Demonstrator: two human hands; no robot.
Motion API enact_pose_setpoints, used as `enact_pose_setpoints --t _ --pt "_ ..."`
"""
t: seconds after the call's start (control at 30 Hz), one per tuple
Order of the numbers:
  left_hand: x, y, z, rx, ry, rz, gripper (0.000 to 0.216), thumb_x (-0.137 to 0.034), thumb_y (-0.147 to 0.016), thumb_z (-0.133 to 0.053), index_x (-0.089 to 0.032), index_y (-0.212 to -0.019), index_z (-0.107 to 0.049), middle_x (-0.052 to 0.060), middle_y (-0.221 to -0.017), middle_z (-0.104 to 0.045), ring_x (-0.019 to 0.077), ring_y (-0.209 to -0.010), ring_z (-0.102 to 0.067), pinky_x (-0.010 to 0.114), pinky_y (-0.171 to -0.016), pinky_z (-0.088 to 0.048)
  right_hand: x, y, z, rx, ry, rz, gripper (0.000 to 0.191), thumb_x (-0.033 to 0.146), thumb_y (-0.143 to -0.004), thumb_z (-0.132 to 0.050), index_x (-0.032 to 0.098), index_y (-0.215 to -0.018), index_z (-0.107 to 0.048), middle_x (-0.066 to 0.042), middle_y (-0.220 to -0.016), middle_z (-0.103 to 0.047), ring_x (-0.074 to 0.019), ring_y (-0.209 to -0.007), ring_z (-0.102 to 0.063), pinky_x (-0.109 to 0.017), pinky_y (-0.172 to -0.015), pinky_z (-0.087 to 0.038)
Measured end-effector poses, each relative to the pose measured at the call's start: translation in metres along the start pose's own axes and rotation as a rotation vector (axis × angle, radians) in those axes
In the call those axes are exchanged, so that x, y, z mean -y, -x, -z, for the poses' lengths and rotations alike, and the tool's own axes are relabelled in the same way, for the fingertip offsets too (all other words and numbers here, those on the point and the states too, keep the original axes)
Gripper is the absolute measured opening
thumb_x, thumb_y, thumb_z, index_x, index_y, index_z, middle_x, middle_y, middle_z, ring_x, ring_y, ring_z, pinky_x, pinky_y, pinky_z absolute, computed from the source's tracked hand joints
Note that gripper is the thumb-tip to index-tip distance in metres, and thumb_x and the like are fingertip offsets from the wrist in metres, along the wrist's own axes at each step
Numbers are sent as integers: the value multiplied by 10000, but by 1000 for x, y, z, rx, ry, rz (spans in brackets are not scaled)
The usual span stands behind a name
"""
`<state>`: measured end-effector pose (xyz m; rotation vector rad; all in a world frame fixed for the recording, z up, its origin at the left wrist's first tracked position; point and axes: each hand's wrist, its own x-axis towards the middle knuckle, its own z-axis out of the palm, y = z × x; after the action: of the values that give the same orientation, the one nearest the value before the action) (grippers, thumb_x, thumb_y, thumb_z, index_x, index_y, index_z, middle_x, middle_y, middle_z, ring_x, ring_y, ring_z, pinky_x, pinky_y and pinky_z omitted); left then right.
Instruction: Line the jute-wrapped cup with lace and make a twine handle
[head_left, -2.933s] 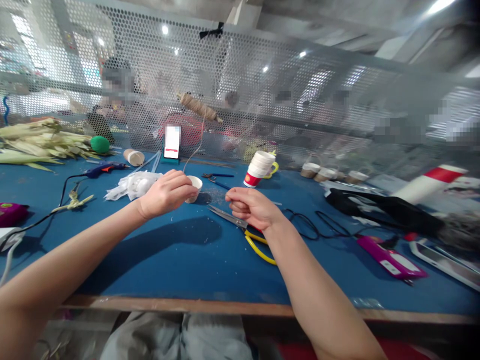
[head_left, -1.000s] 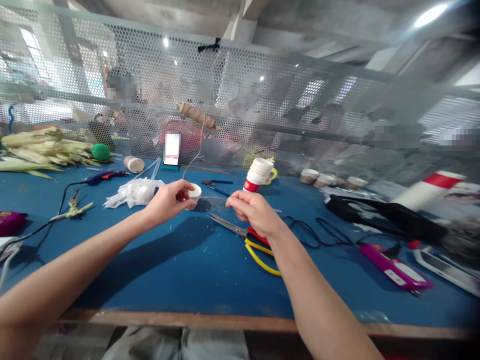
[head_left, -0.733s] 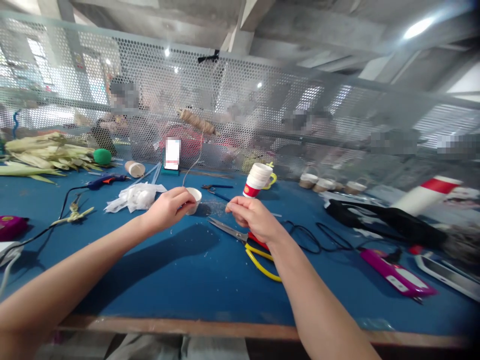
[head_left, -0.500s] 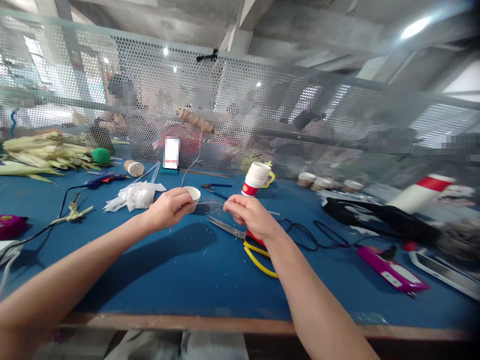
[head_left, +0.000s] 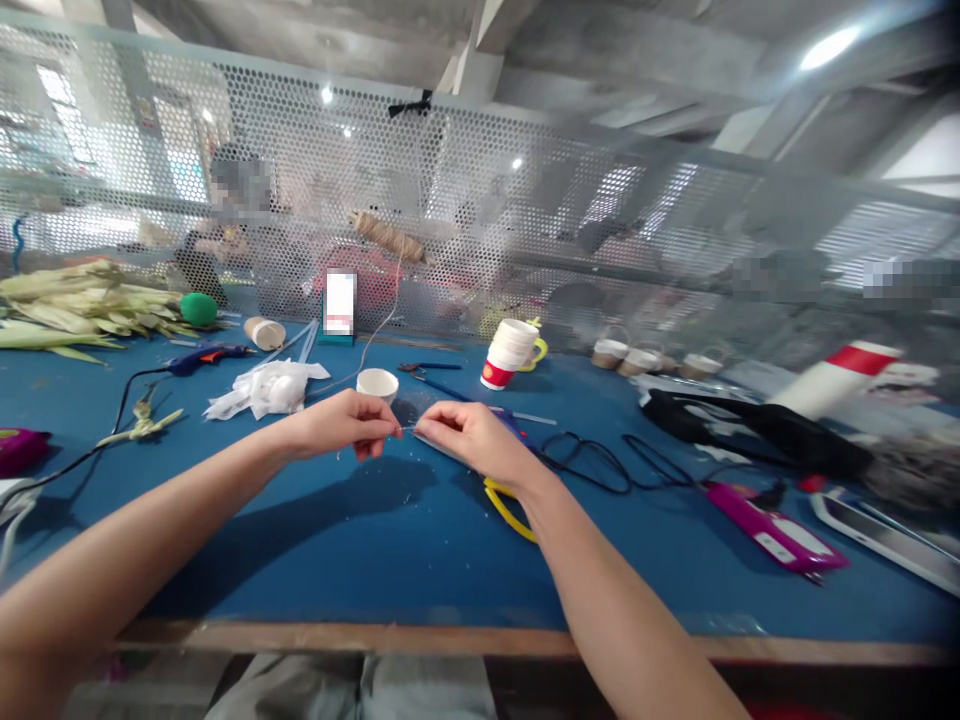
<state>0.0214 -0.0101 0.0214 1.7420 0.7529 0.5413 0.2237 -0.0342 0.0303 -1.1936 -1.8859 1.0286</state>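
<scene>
My left hand [head_left: 351,424] pinches a thin light string [head_left: 407,430] at the middle of the table. My right hand [head_left: 471,437] is closed on the same string from the other side, and the two hands are a short gap apart. Just behind my left fingers is a small white paper cup [head_left: 377,384], opening upward, its lower part hidden. Scissors with yellow handles [head_left: 510,508] lie under my right hand, which covers much of them.
Behind stand stacked white cups [head_left: 512,345] and pliers [head_left: 431,366]. A twine spool [head_left: 388,237] hangs on the perforated screen [head_left: 480,180]. To the left are white crumpled material [head_left: 270,388], a glue gun [head_left: 206,358] and corn husks [head_left: 90,300]; a purple device [head_left: 776,527] lies right.
My left hand has moved from the cup's side to in front of it, slightly down and right. My right hand has come left, so the hands are closer together.
</scene>
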Motion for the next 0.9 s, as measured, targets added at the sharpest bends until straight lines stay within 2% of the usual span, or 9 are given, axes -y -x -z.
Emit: enact_pose_setpoints --t 0.07,0.13,0.2,0.3,0.43,0.63,0.77,0.83,0.9 --pt "4 -1 1 23 263 77 217 -345 -744 -598 -129 -755 -577 -30 -525 -542 57 -430 -461 180 -444 -336 -2 -2 5 -15 -258 2 254 411 -729 -606 179 -831 -621 11 -624 -567 -82 -501 -439 -222 -471 -339" --pt "6 -2 0 -15 461 104 238 -345 -711 -644 -125 -749 -561 -27 -540 -552 51 -435 -473 178 -449 -335 -3 -5 8 -70 -515 27 340 464 -699 -628 190 -900 -610 -22 -744 -615 -94 -571 -506 -227 -511 -399" --pt "7 -3 -4 -56 569 101 247 -337 -697 -665 -125 -754 -552 -24 -554 -562 57 -448 -497 182 -461 -348 -4 -7 5 -112 -628 61 388 463 -652 -678 196 -925 -609 -45 -871 -630 -111 -689 -560 -236 -592 -448" --pt "6 -3 -14 -72 587 108 253 -338 -696 -669 -123 -752 -547 -21 -557 -571 59 -440 -505 188 -468 -354 -6 -6 -8 -124 -556 85 339 382 -637 -718 197 -902 -616 -39 -894 -636 -121 -744 -584 -248 -639 -471" --pt "5 0 -26 -33 536 108 298 -375 -673 -683 -121 -715 -532 -14 -547 -581 56 -431 -497 193 -465 -346 -8 -5 -23 -197 -418 120 187 355 -716 -652 175 -737 -608 -7 -681 -622 -103 -613 -564 -249 -593 -471" --pt "9 -1 -28 -14 421 79 344 -425 -668 -671 -123 -720 -515 -17 -538 -582 64 -427 -508 204 -463 -358 -5 -4 -20 -256 -458 113 199 363 -713 -644 185 -747 -562 -6 -707 -632 -104 -587 -567 -241 -543 -477" --pt "5 -1 -30 21 456 52 380 -434 -655 -682 -140 -804 -493 14 -682 -633 95 -524 -574 235 -524 -421 -2 -1 -21 -290 -265 143 176 353 -740 -617 182 -705 -593 -3 -645 -601 -107 -577 -541 -249 -561 -464" --pt "3 -2 -33 -11 503 34 385 -440 -664 -673 -144 -820 -482 -7 -647 -611 61 -451 -511 209 -468 -384 -3 0 -24 -267 -193 155 163 337 -739 -619 181 -696 -605 -2 -636 -588 -103 -573 -516 -245 -561 -445" --pt "2 -3 -37 -85 501 0 361 -440 -685 -653 -138 -792 -484 -43 -545 -552 18 -368 -386 168 -394 -273 -4 0 -26 -254 -186 150 163 337 -750 -607 179 -710 -610 -6 -644 -584 -102 -573 -504 -242 -550 -432"
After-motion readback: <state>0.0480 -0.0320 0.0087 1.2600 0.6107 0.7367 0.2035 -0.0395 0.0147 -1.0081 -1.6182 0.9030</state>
